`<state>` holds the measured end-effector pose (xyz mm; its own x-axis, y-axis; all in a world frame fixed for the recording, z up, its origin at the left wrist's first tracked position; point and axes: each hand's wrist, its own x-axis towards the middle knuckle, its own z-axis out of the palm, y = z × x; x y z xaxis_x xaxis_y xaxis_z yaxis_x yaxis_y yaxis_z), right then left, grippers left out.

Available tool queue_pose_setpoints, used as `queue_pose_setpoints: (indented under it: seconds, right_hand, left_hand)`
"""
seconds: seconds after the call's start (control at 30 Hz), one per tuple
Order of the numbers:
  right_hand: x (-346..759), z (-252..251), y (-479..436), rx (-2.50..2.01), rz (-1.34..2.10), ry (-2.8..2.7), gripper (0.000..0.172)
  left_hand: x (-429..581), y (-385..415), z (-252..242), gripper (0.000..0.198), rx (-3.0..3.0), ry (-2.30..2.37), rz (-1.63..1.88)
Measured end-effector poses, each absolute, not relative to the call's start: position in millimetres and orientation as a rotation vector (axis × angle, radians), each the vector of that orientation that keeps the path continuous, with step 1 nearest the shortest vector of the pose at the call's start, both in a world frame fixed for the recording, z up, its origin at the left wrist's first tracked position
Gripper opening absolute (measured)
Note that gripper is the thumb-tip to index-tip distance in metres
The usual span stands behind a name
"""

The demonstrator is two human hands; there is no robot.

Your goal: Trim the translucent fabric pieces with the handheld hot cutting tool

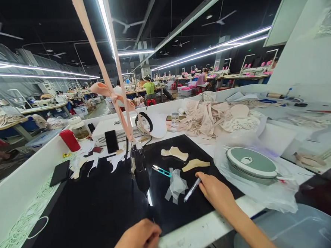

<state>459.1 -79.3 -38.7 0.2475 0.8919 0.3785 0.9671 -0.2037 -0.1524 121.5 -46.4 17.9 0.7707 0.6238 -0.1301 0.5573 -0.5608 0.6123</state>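
Note:
My right hand (216, 191) reaches in from the right, with its fingers closed around the end of a clear pen (192, 190). The pen slants down to the left over the black work surface (87, 216). Left of its tip lies a small heap of translucent film pieces (176, 186), with teal thread snips (162, 171) just behind. Two cream fabric cut pieces (175, 153) (196, 164) rest farther back. My left hand (138, 239) is curled at the front edge; its fingertips are pressed together, and what they hold, if anything, is hidden.
A black hand tool (139, 171) hangs from peach fabric strips (119, 98) over the middle. Beige fabric scraps (202, 118) pile up at the back. A green-lidded lunch box (251, 162) sits on plastic at right. A phone (111, 141) leans against a white box (106, 131).

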Motion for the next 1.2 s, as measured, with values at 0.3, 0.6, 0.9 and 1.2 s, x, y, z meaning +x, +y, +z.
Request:
queue_pose_setpoints:
  seconds: [0.3,0.6,0.9,1.2]
  right_hand:
    - [463,-52,-98,-2.103,-0.347,-1.730,0.027]
    - [474,-73,-100,-1.994,-0.404,-1.710,0.029]
    - [469,-63,-99,-1.931,-0.451,-1.695,0.030]
    - [429,-49,-61,-2.009,-0.238,-1.830,0.028]
  left_hand:
    - [244,-19,-14,0.035,3.042,0.992,0.538]
    - [250,-5,-26,0.028,3.107,1.094,0.340]
    - [190,-33,-12,0.031,2.531,1.036,0.527]
    - [120,-57,30,0.030,1.266,1.202,0.511]
